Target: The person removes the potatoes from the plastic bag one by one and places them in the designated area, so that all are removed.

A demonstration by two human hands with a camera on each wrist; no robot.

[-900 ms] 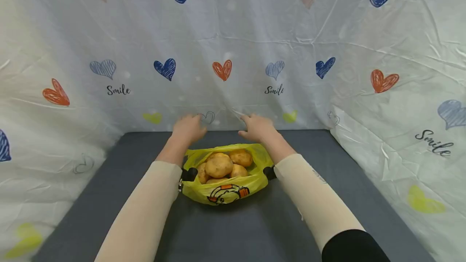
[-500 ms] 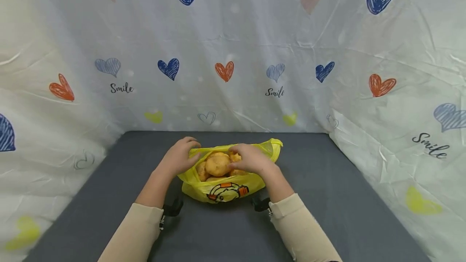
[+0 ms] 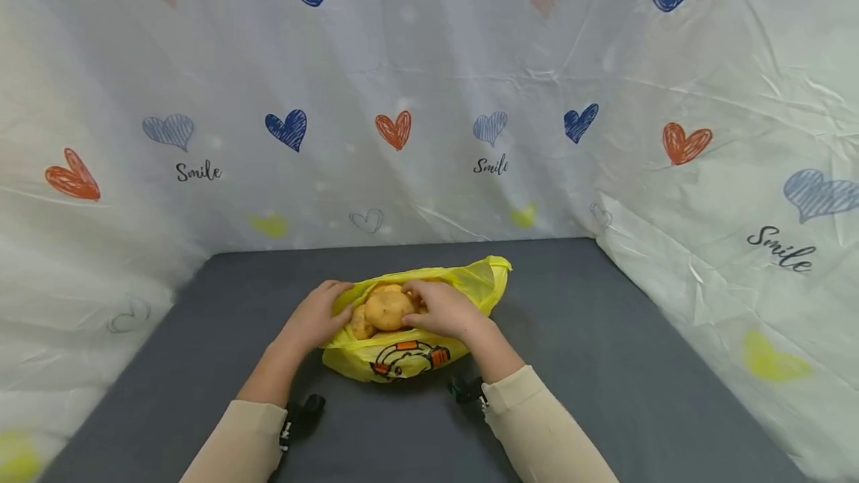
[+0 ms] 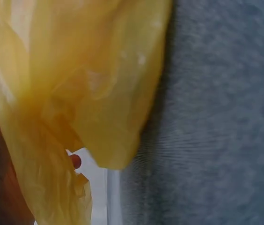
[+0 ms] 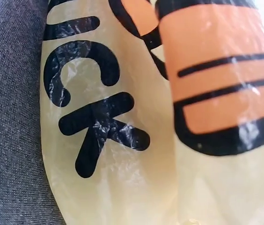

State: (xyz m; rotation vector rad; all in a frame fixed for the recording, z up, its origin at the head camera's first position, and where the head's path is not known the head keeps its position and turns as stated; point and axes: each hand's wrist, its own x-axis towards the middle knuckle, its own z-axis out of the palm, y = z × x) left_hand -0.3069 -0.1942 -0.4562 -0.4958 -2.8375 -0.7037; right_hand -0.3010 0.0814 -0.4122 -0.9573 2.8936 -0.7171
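Note:
A yellow plastic bag [image 3: 376,358] with an orange and black print lies on the table, its mouth spread upward. Several potatoes [image 3: 389,309] show inside. My left hand [image 3: 315,315] holds the bag's left rim between thumb and fingers. In the left wrist view, yellow plastic [image 4: 104,93] hides most of that hand; one fingertip [image 4: 76,161] shows past it. My right hand [image 3: 443,308] reaches into the mouth, its curved fingers and thumb on a potato that is mostly hidden. The printed side of the bag [image 5: 122,187] fills the right wrist view, where the hand is out of sight.
The dark grey table [image 3: 570,379] reaches back to a pale plastic curtain [image 3: 429,192] with hearts and "Smile" printed on it. The curtain also lines both sides. Black wrist cameras [image 3: 307,410] hang below each wrist, close over the table.
Both hands have drawn back from behind the bag to its mouth, the left at the left rim, the right over the potatoes. The bag's right end now stands out uncovered to the right.

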